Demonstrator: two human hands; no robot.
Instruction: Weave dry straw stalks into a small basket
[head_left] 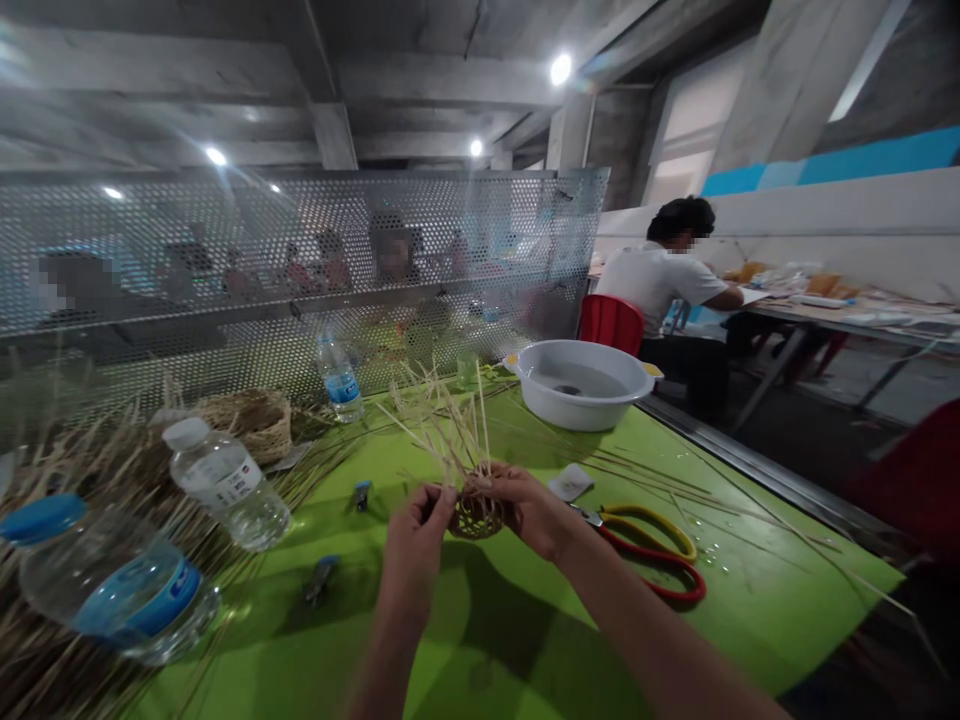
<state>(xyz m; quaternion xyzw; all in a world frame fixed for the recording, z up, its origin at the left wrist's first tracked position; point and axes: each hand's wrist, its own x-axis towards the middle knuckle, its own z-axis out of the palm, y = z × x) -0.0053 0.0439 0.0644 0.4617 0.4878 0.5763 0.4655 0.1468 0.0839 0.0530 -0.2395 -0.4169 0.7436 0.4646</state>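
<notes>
Well left of the grip is a blue-capped bottle (139, 600), nearer it two small clips (320, 580), then the left hand (415, 535) pinching one side of a small woven piece (476, 520) held between both hands, the right hand (531, 507) pinching its other side, and, right of them, red-and-yellow-handled scissors (628, 549).

A small openwork basket (476, 519), pale strands (460, 440) fanning upward, is held between the left hand (414, 540) and right hand (529, 508).

Look, rough, matt, straw-like strands (459, 440) in this little basket (477, 520); smooth, glossy plastic for the basin (577, 405), clear shiny plastic on the nearest bottle (127, 590), perforated metal in the screen (225, 225), smooth desk (780, 600) beneath!
</notes>
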